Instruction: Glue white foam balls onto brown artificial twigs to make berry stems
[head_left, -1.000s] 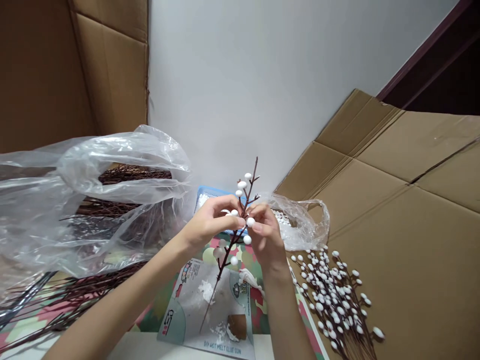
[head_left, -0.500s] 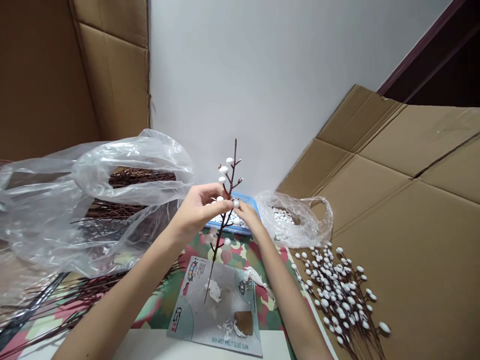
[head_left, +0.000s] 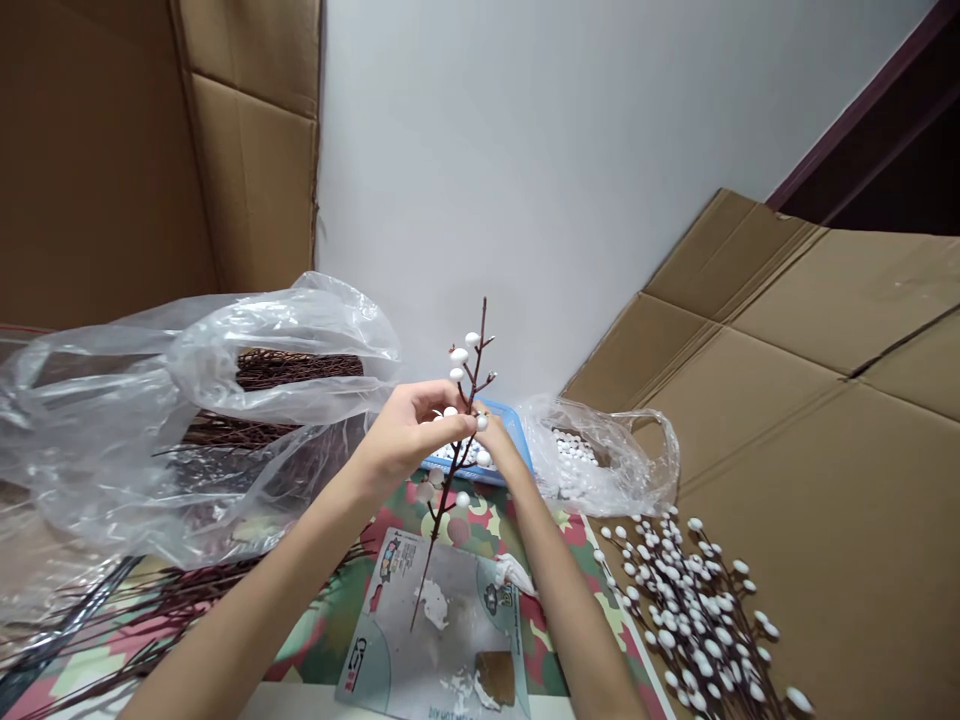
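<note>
A thin brown twig (head_left: 442, 508) stands almost upright, with white berries on its side shoots and a bare tip. My left hand (head_left: 420, 425) pinches its stem between thumb and fingers. Behind the twig, my right hand (head_left: 495, 440) reaches toward the blue basket (head_left: 519, 430) of white berries; its fingers are mostly hidden by the left hand and the twig. Below lies a grey card (head_left: 405, 640) with white smears and a brown patch (head_left: 496, 677).
On the left, a clear plastic bag (head_left: 210, 350) holds brown twigs, and loose twigs (head_left: 172, 600) lie in front. Right of the basket is a bag of white berries (head_left: 577, 450). Berry-covered stems (head_left: 697, 610) lie at the lower right beside cardboard (head_left: 825, 480).
The whole view has shifted, so things appear lower and slightly further right. My left hand keeps its hold on the twig, and my right hand stays behind it near the basket.
</note>
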